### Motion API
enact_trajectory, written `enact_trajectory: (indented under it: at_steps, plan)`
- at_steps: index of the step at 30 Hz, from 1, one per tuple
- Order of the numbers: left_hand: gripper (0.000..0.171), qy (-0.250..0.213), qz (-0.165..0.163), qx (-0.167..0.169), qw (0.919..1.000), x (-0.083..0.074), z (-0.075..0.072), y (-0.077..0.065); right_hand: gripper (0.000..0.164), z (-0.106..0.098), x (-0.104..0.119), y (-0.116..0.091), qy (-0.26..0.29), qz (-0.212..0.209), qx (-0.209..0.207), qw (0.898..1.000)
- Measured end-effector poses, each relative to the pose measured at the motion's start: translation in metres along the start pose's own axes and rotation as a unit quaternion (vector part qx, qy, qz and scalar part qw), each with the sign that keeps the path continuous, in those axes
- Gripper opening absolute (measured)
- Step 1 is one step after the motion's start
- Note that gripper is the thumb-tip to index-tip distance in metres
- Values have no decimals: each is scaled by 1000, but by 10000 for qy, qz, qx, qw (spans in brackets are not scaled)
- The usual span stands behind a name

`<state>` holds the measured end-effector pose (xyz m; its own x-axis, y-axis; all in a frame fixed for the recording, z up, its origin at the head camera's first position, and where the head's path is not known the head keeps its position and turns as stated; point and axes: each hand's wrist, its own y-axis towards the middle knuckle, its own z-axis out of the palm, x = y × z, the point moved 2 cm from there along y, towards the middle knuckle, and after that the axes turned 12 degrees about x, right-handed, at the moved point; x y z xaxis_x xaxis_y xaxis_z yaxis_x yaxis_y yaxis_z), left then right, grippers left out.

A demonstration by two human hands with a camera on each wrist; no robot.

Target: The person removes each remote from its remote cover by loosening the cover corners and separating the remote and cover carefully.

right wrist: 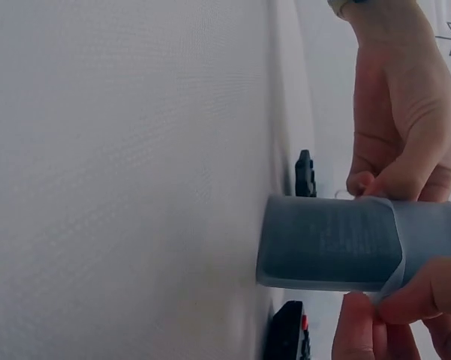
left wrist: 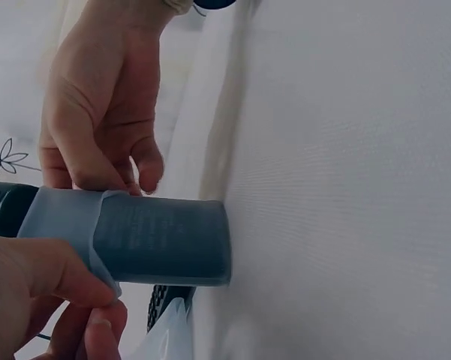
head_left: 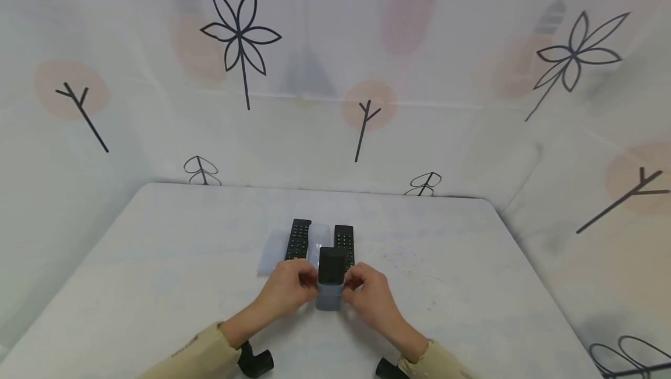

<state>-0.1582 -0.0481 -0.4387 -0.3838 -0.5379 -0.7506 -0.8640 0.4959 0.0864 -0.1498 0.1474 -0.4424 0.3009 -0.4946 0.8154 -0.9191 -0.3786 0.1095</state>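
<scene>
A black remote control (head_left: 332,265) stands on end at the front middle of the table, with a translucent sleeve (head_left: 328,297) around its lower part. The sleeve's upper edge is folded back, as the left wrist view shows. My left hand (head_left: 288,287) pinches that folded edge (left wrist: 105,277) between thumb and fingers on one side. On the opposite side my right hand (head_left: 371,296) pinches the sleeve's edge (right wrist: 394,285) the same way. The lower end of the covered remote is right at the tabletop in both wrist views.
Behind the hands lie a black remote (head_left: 298,239) on the left and another remote (head_left: 344,239) on the right. Clear plastic sleeves (head_left: 272,251) lie beside them. Black curved objects (head_left: 257,362) show near the forearms. A patterned cloth (head_left: 314,76) hangs behind the white table (head_left: 445,251).
</scene>
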Motion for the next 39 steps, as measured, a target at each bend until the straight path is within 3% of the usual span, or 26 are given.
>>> enact_trajectory:
  at_steps: [9,21,33,39]
  plan:
    - [21,367,127,-40,9992,3,5,1,22,0,0,2,-242,45,358,9991]
    - [25,357,246,25,9991,6,7,2,28,0,-2,7,-774,-237,735,9940]
    - [24,366,305,-42,9989,9,11,2,20,1,-9,7,-632,-107,851,9943]
    - [24,141,204,63,9997,12,11,1,20,0,-9,6,-527,-57,867,9948]
